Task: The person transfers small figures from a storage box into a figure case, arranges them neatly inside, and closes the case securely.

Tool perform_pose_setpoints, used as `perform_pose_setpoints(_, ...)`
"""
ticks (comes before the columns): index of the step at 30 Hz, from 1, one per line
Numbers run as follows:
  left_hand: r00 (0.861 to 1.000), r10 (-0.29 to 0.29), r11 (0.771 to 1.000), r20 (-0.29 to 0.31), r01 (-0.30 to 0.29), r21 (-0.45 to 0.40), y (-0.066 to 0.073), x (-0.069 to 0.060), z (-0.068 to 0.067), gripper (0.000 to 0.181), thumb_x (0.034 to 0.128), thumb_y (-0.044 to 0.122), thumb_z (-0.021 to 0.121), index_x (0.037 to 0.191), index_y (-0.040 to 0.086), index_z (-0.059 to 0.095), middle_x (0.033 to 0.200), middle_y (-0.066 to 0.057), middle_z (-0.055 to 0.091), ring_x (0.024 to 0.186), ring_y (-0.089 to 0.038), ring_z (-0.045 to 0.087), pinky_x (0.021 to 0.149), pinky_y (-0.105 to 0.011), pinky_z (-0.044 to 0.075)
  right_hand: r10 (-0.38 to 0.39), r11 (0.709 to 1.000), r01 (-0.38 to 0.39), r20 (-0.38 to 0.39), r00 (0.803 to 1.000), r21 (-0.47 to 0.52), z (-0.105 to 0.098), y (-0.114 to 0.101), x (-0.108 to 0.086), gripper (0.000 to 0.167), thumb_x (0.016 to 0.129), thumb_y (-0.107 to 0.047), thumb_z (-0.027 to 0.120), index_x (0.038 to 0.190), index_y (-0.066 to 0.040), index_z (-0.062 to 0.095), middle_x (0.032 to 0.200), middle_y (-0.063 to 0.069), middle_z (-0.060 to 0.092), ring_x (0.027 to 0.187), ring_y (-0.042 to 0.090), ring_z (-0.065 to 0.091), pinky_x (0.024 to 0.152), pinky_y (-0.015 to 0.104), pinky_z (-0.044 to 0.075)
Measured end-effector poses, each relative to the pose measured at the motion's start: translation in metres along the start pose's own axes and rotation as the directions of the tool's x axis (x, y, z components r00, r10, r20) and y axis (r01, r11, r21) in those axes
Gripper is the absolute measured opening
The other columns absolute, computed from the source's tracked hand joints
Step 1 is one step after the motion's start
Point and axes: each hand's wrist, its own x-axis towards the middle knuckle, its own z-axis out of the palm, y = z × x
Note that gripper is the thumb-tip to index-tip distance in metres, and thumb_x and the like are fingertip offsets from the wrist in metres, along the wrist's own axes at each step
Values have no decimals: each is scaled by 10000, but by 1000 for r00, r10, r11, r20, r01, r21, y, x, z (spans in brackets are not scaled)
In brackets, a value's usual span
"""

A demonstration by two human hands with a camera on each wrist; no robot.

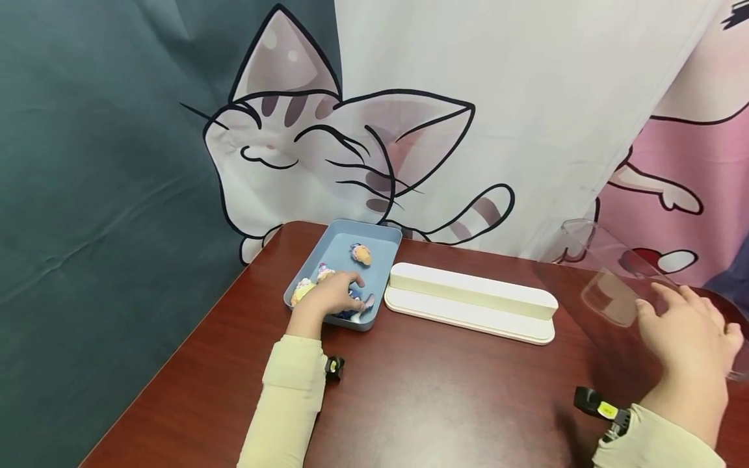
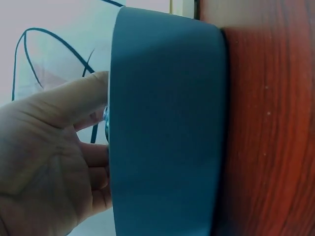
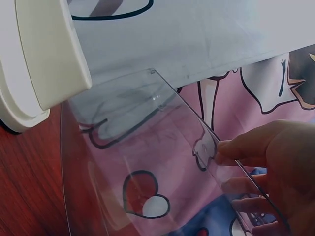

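My left hand (image 1: 333, 292) reaches into a shallow blue-grey tray (image 1: 383, 237). Its thumb and fingers sit around a dark blue figurine (image 1: 354, 307), but the tray wall (image 2: 167, 128) hides the fingertips in the left wrist view, so I cannot tell whether they grip it. Other small figurines lie in the tray: a yellow-and-white one (image 1: 303, 290) beside the hand and an orange one (image 1: 361, 254) farther back. On the right, my right hand (image 1: 690, 331) holds a clear plastic box-shaped cover (image 3: 147, 118) by its edge, thumb on one side and fingers on the other.
A long cream stepped stand (image 1: 471, 299) stands on the brown table (image 1: 409, 403), between the tray and the clear cover. Behind the table hangs a curtain (image 1: 526, 130) with cartoon cats. A dark green cloth (image 1: 105, 227) hangs past the table's left edge.
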Motion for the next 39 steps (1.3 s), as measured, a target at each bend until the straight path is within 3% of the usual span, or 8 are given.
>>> perform_pose_setpoints(5,996,82,996,-31,-84,-40,-3,-1,-5,333,807,230,721,1104,101,643,1131,-79,605,1041,-221,526,908,-390,417,11,1000,-11,-9,1000,-7,0,1,1,581,961,-354,356,1414,-1,269,1454,306,102,1342,465,-21,983,671,-25)
perform_pose_setpoints(9,992,110,981,-55,-117,-155,-9,-4,-10,327,895,145,607,1217,91,596,1120,-103,612,1043,-241,550,915,-410,421,-4,1000,4,-9,1000,2,1,4,4,592,957,-376,363,1418,-15,276,1458,298,104,1343,462,-23,977,676,-28)
perform_pose_setpoints(14,996,73,968,-48,-83,-239,-20,-11,-18,450,895,124,600,1332,88,498,1079,-104,604,989,-224,553,881,-398,441,-18,1000,18,-8,1000,8,1,5,4,585,956,-376,359,1412,-16,290,1459,296,106,1343,464,-20,969,682,-20)
perform_pose_setpoints(24,999,48,949,10,-42,-311,-34,-16,-30,341,857,193,674,1161,48,620,983,-51,632,919,-193,547,805,-348,456,-13,1000,13,-8,1000,3,-1,3,1,579,955,-364,364,1414,-20,288,1458,296,112,1343,464,-3,961,687,4)
perform_pose_setpoints(27,998,42,951,44,-26,-308,-34,-16,-28,341,818,154,716,1114,19,613,983,-76,628,933,-214,559,824,-357,464,-12,1000,12,-5,1000,2,-2,2,1,578,955,-360,366,1413,-17,287,1459,296,105,1345,461,-8,966,683,0)
perform_pose_setpoints(31,994,16,981,112,6,-194,-32,-17,-25,494,760,155,769,1176,-9,560,1075,-124,606,1021,-261,550,898,-401,441,-10,1000,10,-6,1000,-2,-2,1,0,568,957,-347,366,1408,-11,291,1457,297,111,1344,458,-1,968,681,3)
perform_pose_setpoints(34,992,7,993,124,7,-116,-30,-16,-22,609,731,188,796,1243,-3,527,1109,-129,597,1036,-263,540,910,-410,430,-8,1000,8,-1,1000,-3,-3,0,-1,567,957,-345,366,1407,-8,291,1457,297,110,1344,458,0,970,679,2)
perform_pose_setpoints(39,994,50,985,97,-33,-170,-30,-14,-20,492,710,169,810,1128,13,603,992,-81,632,918,-210,546,812,-352,458,-12,1000,12,0,1000,-2,-1,0,-1,570,955,-348,367,1405,-7,294,1457,297,111,1343,460,3,973,677,-3)
